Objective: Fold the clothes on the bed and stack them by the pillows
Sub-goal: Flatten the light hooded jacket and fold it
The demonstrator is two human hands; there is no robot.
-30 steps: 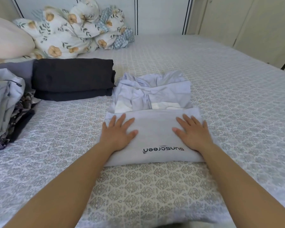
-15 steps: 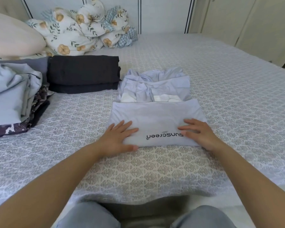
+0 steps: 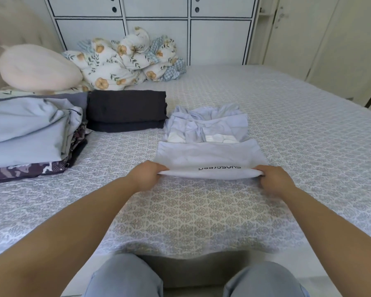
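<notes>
Hands (image 3: 210,179) at garment's (image 3: 208,155) near corners

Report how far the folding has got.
Done: a folded black garment and a stack of folded clothes lie by the pillow. In hand: the left hand and right hand each grip a near corner of the half-folded light blue garment. Left: finish its fold and stack it.

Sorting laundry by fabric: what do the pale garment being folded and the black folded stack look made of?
Pale blue garment: thin, smooth, slightly sheeny synthetic by its look, with a printed logo; it drapes softly where both hands grip it. Black folded stack: matte, thicker, likely cotton knit; it holds blunt edges. Neither is certain.
</notes>
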